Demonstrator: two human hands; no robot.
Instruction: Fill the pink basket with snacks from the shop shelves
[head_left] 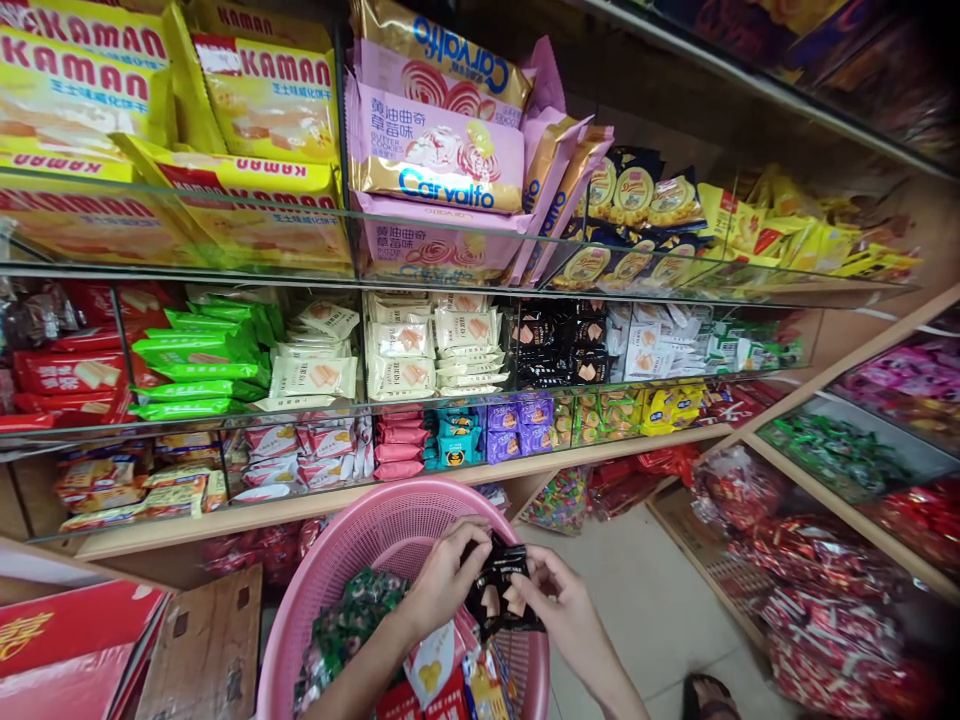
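Both hands are together over the right part of a pink plastic basket [281,640]. Between them are small black snack packets [501,595] with pale wafer pictures. The fingers of my left hand [457,565] are closed on the packets from the left. My right hand [555,590] pinches them from the right, its thumb near their front. Below, inside the basket, lie green-wrapped candies [349,620] on the left and red, white and yellow packets [439,670] under my forearms.
Glass-fronted shelves [442,400] of packaged snacks run across the front, with similar black packets [559,345] in the middle row. A wooden crate [202,640] and red box [67,640] stand left. Bagged red goods [832,600] are at right; a foot [709,695] shows below.
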